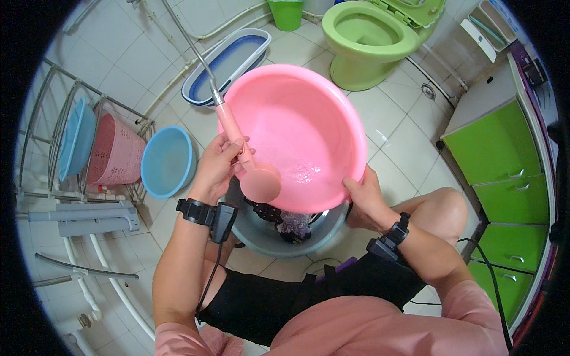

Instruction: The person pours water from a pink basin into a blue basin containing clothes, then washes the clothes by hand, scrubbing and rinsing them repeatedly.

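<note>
My left hand [221, 164] holds a pink handheld shower head [260, 182] by its handle, thumb on top, with the metal hose running up and left. The shower face is over the near left rim of a large pink plastic basin [294, 120]. My right hand [367, 191] grips the near right rim of this basin, thumb inside. The pink basin is tilted, and a little water shows on its inner surface. Beneath it stands a grey-blue basin [267, 247] holding wet-looking dark and patterned clothes [296, 224], partly hidden by the pink basin.
A light blue basin [167, 162] stands at left beside a metal rack [49, 107] with a pink perforated basket [118, 151]. A white and blue folding tub [262, 40] lies beyond the pink basin. A green toilet [356, 66] is at upper right, green cabinets [494, 147] at right.
</note>
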{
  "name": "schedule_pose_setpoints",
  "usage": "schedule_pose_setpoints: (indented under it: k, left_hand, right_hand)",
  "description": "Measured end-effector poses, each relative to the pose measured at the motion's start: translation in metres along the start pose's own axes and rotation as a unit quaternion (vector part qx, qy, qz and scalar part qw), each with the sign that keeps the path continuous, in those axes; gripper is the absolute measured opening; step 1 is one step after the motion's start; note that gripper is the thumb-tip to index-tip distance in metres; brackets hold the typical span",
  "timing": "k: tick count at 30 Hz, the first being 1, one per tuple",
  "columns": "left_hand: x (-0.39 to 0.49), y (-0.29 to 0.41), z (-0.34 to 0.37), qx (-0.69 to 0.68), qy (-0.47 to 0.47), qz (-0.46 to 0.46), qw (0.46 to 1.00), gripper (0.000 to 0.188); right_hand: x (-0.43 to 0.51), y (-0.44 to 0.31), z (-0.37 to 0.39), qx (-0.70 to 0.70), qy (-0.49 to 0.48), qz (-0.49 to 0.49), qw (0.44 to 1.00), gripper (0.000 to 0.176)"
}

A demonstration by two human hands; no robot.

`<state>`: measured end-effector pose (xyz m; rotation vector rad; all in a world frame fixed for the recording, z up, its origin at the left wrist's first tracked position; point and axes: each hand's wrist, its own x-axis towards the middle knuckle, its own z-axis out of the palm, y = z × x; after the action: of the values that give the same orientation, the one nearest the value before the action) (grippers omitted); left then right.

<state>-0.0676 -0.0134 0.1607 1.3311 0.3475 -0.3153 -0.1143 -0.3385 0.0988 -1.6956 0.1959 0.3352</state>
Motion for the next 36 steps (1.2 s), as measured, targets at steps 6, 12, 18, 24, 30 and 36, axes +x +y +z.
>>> schedule_pose_setpoints:
  k: [6, 12, 18, 24, 30, 36]
  left_hand:
    - [-0.009, -0.004, -0.005, -0.034, 0.005, -0.010, 0.999, 0.032]
    - [-0.018, -0.015, -0.014, -0.012, 0.032, 0.007, 0.999, 0.035]
    - [-0.027, -0.021, -0.023, -0.021, 0.017, 0.010, 1.000, 0.035]
    - [-0.027, -0.021, -0.027, -0.023, 0.009, 0.013, 1.000, 0.033]
    - [-0.026, -0.016, -0.024, -0.048, 0.011, 0.030, 0.998, 0.034]
    - [-0.022, -0.015, -0.020, -0.086, 0.009, 0.039, 0.995, 0.035]
  right_hand:
    - [0.003, -0.015, -0.010, -0.131, 0.086, -0.131, 0.979, 0.062]
    - [-0.002, -0.037, -0.020, -0.274, 0.097, -0.176, 0.940, 0.073]
    - [0.001, -0.038, -0.020, -0.331, 0.135, -0.288, 0.888, 0.074]
    - [0.004, -0.046, -0.020, -0.336, 0.176, -0.307, 0.873, 0.070]
    - [0.009, -0.040, -0.027, -0.254, 0.191, -0.227, 0.921, 0.060]
    - [0.013, 0.004, -0.005, 0.145, 0.085, 0.079, 0.983, 0.033]
